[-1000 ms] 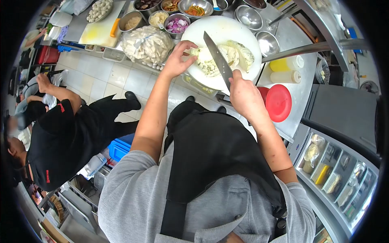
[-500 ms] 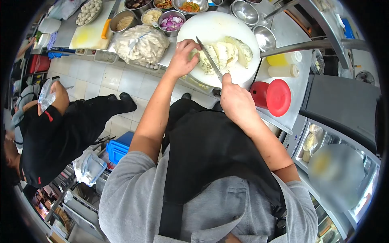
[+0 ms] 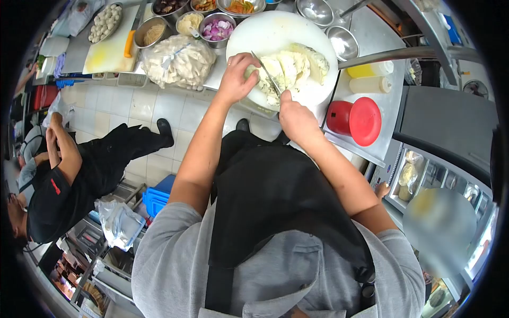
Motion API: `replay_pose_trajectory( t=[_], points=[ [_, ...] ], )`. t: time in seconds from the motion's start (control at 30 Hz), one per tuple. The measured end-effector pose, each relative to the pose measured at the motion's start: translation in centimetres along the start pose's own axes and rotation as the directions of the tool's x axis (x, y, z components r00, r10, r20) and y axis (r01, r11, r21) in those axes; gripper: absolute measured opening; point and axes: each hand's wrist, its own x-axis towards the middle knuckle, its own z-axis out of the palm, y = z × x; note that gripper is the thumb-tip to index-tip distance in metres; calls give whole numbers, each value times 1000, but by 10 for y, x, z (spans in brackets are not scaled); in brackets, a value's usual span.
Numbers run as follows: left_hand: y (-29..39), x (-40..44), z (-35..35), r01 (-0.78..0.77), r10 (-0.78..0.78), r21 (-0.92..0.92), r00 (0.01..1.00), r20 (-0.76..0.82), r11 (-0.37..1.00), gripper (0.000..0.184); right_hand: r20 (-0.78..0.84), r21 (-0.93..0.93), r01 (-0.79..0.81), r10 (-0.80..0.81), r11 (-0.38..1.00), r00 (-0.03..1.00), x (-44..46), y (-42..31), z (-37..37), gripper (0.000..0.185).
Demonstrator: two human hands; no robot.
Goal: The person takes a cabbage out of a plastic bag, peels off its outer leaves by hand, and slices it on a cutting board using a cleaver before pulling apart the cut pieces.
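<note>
My right hand (image 3: 298, 119) grips the handle of a knife (image 3: 270, 77), its blade slanting up and left across cut pale green cabbage (image 3: 289, 69). The cabbage lies in wedges and slices on a round white cutting board (image 3: 254, 34). At the cabbage's left end, my left hand (image 3: 237, 79) presses with curled fingers, close to the blade's tip. Part of the piece under those fingers is hidden.
Bowls of purple onion (image 3: 217, 30) and other ingredients line the back. A bag of pale pieces (image 3: 177, 61) sits left of the board. At right stand squeeze bottles (image 3: 368, 85) and a red container (image 3: 339, 116). A co-worker (image 3: 69, 183) stands at left; another person's hand (image 3: 382, 190) shows by the fridge.
The knife and my right hand have shifted slightly left. My left hand stays at the cabbage. The co-worker's arms have changed position, and a hand has appeared by the fridge.
</note>
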Motion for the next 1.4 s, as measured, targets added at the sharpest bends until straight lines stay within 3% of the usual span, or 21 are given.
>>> replay_pose_trajectory(
  t=[0.13, 0.23, 0.3, 0.33, 0.43, 0.5, 0.57, 0.6, 0.67, 0.7, 0.77, 0.83, 1.03, 1.27, 1.37, 1.4],
  points=[
    [2, -3, 0, 5, -6, -32, 1000, -15, 999, 18, -16, 46, -33, 33, 998, 999, -2, 11, 9, 21],
    [7, -6, 5, 41, -43, -67, 999, -32, 997, 26, -93, 74, 12, -5, 997, 996, -7, 23, 4, 18],
    [21, -13, 6, 83, -91, -72, 989, -120, 994, 33, -128, 193, 36, -11, 981, 992, -24, 17, -25, 20],
    [23, -18, 7, 113, -117, -63, 990, -76, 992, 44, -135, 195, 37, -10, 980, 991, -28, 16, -37, 20],
    [30, -25, 18, 148, -154, -58, 978, -141, 987, 47, -287, 249, 68, 7, 966, 958, -38, 25, -71, 20],
    [35, -26, 21, 143, -149, -57, 980, -132, 988, 49, -383, 178, 108, -32, 978, 923, -30, 39, -87, 22],
    [37, -29, 21, 141, -150, -63, 972, -181, 988, 68, -412, 184, 105, -21, 977, 911, -17, 51, -100, 26],
    [39, -33, 19, 134, -143, -61, 973, -182, 989, 68, -426, 155, 112, -36, 982, 904, -6, 60, -104, 28],
    [43, -44, 13, 7, -4, 63, 998, -56, 998, 109, -449, 124, 134, -65, 983, 891, 22, 79, -104, 39],
    [44, -46, 12, 0, 4, 66, 998, -58, 998, 109, -457, 124, 138, -67, 983, 887, 38, 85, -105, 39],
    [44, -53, 15, -84, 62, 288, 995, 84, 954, 139, -376, -2, 177, -165, 984, 912, 62, 95, -109, 42],
    [40, -51, 17, -85, 54, 315, 993, 106, 945, 141, -299, -41, 120, -127, 992, 946, 78, 91, -117, 46],
    [40, -34, 14, -19, 0, 319, 998, 58, 948, 136, -207, -114, 288, -307, 951, 929, 158, 129, -104, 54],
    [49, -37, 20, 73, -85, 285, 996, 30, 956, 135, -176, -110, 410, -424, 905, 888, 205, 175, -84, 58],
    [50, -41, 22, 100, -104, 218, 994, 10, 971, 137, -319, -162, 468, -495, 869, 808, 215, 196, -68, 58],
    [50, -42, 22, 98, -99, 185, 995, -6, 978, 139, -235, -128, 467, -484, 875, 843, 208, 195, -72, 60]
  ],
)
